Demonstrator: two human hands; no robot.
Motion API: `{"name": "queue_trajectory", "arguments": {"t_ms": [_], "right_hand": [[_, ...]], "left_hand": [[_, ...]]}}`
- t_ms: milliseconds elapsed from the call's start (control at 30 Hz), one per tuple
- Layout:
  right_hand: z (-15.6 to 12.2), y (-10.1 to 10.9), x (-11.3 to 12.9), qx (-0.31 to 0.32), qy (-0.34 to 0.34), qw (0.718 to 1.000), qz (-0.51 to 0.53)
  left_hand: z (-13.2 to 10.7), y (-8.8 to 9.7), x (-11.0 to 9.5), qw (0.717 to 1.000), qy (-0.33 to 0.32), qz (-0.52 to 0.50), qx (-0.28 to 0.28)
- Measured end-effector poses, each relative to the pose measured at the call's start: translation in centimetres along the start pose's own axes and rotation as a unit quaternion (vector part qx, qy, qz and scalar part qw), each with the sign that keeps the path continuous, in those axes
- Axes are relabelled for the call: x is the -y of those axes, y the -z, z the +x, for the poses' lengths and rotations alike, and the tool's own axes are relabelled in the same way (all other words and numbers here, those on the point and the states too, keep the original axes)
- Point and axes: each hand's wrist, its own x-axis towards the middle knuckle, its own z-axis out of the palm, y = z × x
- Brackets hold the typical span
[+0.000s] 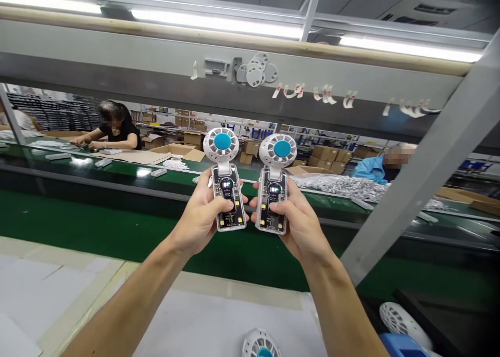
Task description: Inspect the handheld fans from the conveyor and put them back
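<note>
1. Our left hand [199, 216] is clenched around a handheld fan with a clear plastic body and a round white head with a blue hub [223, 164], its thumb across the circuit board inside.
2. Our right hand [299, 219] grasps a matching clear-bodied fan [275, 172] the same way.
3. Gripping low on the bodies leaves both heads uncovered, upright and side by side, their fronts turned towards us.
4. Both fans are held in the air, above a white-topped desk [219, 320] and in front of a green conveyor belt [97, 227]. A white fan head with a blue hub [261, 345] lies on the desk, cut off by the lower edge of the view.
</note>
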Motion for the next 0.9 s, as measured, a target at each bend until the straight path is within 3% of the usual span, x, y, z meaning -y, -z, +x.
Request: {"name": "queue_trajectory", "arguments": {"t_ms": [567,700,800,867,900], "right_hand": [[-0.1,0.1,-0.2,0.020,0.005,1.000,-0.015],[-0.1,-0.1,-0.6,-0.030,0.044,0.998,-0.034],[0.2,-0.5,-1.0,-0.064,0.013,0.998,0.001],[0.2,-0.7,-0.9,-0.084,0.006,0.996,-0.020],[0.1,-0.6,-0.6,-0.112,0.041,0.991,-0.053]], "left_hand": [[0.1,0.0,0.1,0.999,0.015,-0.036,-0.032],[0.3,0.4,0.3,1.000,-0.001,0.008,-0.022],[0.5,0.8,1.0,0.991,-0.068,0.096,-0.069],[0.7,1.0,1.4,0.964,-0.136,0.179,-0.141],[0.8,1.2,1.5,0.942,-0.176,0.217,-0.186]]}}
